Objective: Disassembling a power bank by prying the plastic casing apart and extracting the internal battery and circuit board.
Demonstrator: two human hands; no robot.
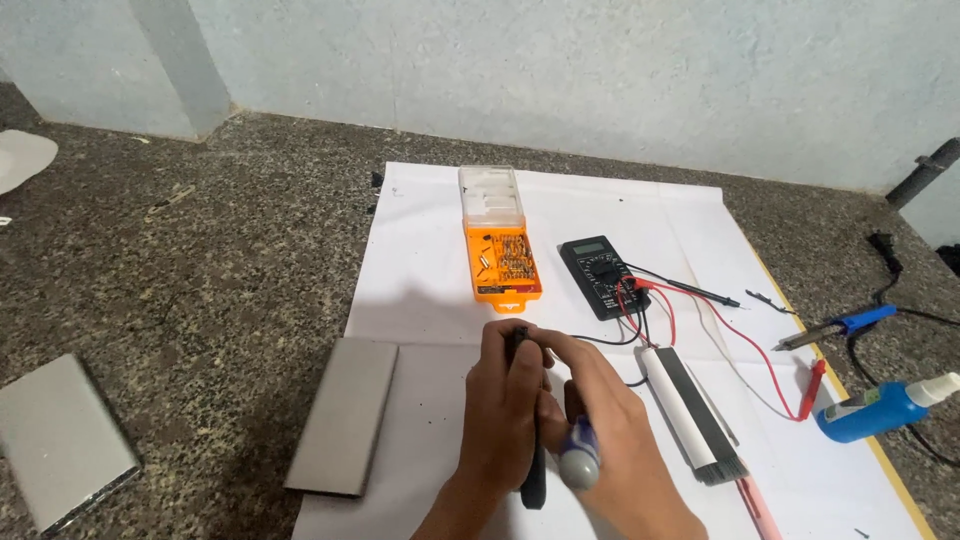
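Gripping a black-handled screwdriver point(533, 470) with both hands at the bottom edge of the view, handle end toward the camera and tip pointing away. Left hand point(503, 400) wrapping closed around the shaft near the top point(517, 336), likely steadying it. Right hand point(600, 420) curling over from the other side, fingers closed, also pinning a blue-and-white capped cylinder point(579, 458) against the palm; cannot tell what that item is.

Lying far left on the speckled stone floor point(200, 280): a flat grey metal panel point(60, 440), well apart from the rest. Resting next, half on the white paper sheet point(420, 260): a second grey slab point(345, 415), near the left wrist and within easy reach.

Sitting ahead of the hands with clear lid flipped back: an orange bit case point(503, 262), rows of small metal bits showing in the lower tray, the lid half appearing empty. Standing just right of it: a black digital multimeter point(600, 275), red and black leads point(700, 310) trailing rightward over the paper. Lying between meter and right hand: a white and black anti-static brush point(690, 410). Resting farther right: a blue-handled soldering iron point(835, 328), then a blue spray bottle point(880, 408) on its side off the paper's edge.
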